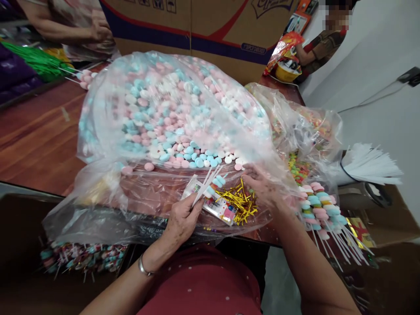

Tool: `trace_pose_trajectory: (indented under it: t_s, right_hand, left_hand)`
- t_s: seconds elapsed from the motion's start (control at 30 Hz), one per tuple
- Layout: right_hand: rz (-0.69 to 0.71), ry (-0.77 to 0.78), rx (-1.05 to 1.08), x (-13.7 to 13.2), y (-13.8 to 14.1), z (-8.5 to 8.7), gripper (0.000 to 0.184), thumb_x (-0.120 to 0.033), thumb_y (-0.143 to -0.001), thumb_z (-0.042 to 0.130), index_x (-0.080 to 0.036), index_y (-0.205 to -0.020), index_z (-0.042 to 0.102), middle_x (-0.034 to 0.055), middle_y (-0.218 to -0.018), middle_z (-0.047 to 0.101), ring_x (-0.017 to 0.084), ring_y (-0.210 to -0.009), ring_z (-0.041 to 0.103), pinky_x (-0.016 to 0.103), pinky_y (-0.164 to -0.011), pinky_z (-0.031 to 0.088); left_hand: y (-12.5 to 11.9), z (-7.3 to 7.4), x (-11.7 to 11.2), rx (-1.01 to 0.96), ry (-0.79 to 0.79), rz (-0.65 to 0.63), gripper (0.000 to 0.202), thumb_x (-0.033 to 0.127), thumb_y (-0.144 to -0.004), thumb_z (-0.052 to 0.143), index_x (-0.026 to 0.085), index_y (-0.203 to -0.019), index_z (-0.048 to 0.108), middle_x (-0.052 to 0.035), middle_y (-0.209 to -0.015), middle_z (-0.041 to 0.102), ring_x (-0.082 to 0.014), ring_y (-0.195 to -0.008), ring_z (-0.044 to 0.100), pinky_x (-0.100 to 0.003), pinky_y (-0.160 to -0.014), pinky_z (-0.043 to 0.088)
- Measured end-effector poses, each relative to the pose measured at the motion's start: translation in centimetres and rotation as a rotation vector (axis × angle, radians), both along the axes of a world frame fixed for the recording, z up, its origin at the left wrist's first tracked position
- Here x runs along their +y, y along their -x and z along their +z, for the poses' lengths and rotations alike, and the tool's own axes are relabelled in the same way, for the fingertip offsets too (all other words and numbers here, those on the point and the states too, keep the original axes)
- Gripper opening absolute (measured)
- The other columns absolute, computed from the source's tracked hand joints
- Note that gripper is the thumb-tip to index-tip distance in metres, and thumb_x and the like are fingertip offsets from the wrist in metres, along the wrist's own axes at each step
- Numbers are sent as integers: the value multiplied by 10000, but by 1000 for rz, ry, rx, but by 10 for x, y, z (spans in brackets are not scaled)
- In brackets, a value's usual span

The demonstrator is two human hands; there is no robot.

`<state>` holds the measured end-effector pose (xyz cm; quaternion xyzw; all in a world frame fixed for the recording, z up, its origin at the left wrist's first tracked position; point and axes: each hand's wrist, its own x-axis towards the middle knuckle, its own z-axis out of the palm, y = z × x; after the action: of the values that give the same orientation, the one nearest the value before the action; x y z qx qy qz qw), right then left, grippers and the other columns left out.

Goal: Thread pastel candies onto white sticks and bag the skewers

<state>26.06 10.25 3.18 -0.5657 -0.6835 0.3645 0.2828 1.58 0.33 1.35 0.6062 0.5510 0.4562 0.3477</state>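
A big clear plastic bag (108, 109) full of pink, blue and white round candies (177, 118) lies on the wooden table. My left hand (182, 221) is closed on a few white sticks (207, 183), one threaded with blue and pink candies. My right hand (262, 186) reaches under the bag's plastic edge, fingers curled near loose candies; what it holds, if anything, is hidden. Between my hands lie a heap of gold twist ties (239, 201) and a small printed packet (218, 205).
Finished candy sticks (320, 210) lie at the right, more wrapped ones (82, 256) below the table's left edge. A bundle of white sticks (370, 164) stands far right. A cardboard box (197, 26) is behind. Other people work at the upper left (95, 26) and upper right (323, 46).
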Motion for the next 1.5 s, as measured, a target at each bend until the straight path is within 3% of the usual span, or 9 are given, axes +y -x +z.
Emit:
trace_pose_trajectory:
  t_s: [0.17, 0.27, 0.47, 0.6, 0.73, 0.9, 1.07, 1.13, 1.5]
  right_hand:
    - [-51, 251, 575, -8, 26, 19, 318, -368, -704, 745, -210, -965, 655, -16, -742, 647, 104, -596, 588, 269, -579, 513]
    - [-49, 256, 691, -14, 41, 22, 296, -361, -657, 810, -205, -873, 682, -13, -717, 675, 108, -590, 602, 283, -599, 539]
    - [-38, 166, 618, -19, 49, 15, 250, -325, -714, 772, -224, -929, 697, -5, -794, 688, 121, -648, 627, 294, -639, 562]
    - [7, -108, 340, -23, 46, 19, 180, -267, -812, 642, -244, -976, 714, 24, -955, 668, 155, -838, 633, 332, -779, 545]
    - [57, -257, 138, -25, 46, 26, 191, -227, -853, 563, -257, -932, 734, 24, -892, 664, 172, -881, 601, 351, -829, 506]
    - [66, -174, 253, -23, 48, 21, 116, -239, -801, 646, -258, -870, 737, 15, -859, 654, 173, -875, 593, 341, -820, 490]
    - [82, 256, 574, -23, 49, 17, 174, -317, -725, 756, -216, -854, 699, 1, -809, 681, 139, -736, 620, 293, -702, 519]
    - [131, 329, 609, -23, 49, 19, 199, -323, -698, 783, -199, -827, 694, 5, -801, 693, 139, -730, 628, 286, -692, 521]
    - [240, 231, 397, -21, 48, 21, 195, -343, -764, 707, -188, -883, 716, 17, -805, 699, 129, -691, 618, 274, -645, 512]
  left_hand:
    - [-2, -2, 1, -5, -32, -36, 268, 251, -877, 502, 137, -914, 741, -25, -696, 670, -135, -614, 556, -216, -590, 427]
    - [-2, -3, 1, 0, -40, -38, 275, 250, -880, 505, 131, -928, 748, -38, -720, 691, -141, -625, 574, -219, -606, 442]
    - [-3, -1, 2, 21, -17, -20, 263, 228, -883, 497, 136, -878, 743, -4, -615, 618, -120, -553, 519, -209, -581, 421]
    - [-4, 0, 2, 19, -28, -11, 238, 223, -879, 508, 150, -842, 731, 9, -578, 579, -119, -533, 496, -208, -561, 407]
    - [-3, -1, 2, 25, -39, -22, 245, 228, -883, 502, 147, -844, 730, 9, -575, 571, -118, -529, 483, -210, -564, 408]
    - [-2, 0, 1, 24, -15, -31, 259, 247, -887, 494, 141, -869, 728, 4, -585, 572, -123, -538, 476, -216, -567, 410]
    - [1, 1, 1, -10, 6, -50, 265, 275, -888, 491, 158, -790, 708, 20, -549, 524, -119, -521, 453, -214, -550, 405]
    - [2, 1, 2, -23, 17, -61, 273, 289, -886, 494, 165, -732, 682, 25, -544, 514, -116, -521, 454, -212, -552, 407]
    - [3, -1, 3, -45, 66, -70, 296, 313, -875, 493, 172, -622, 555, 41, -530, 441, -107, -519, 420, -213, -532, 364]
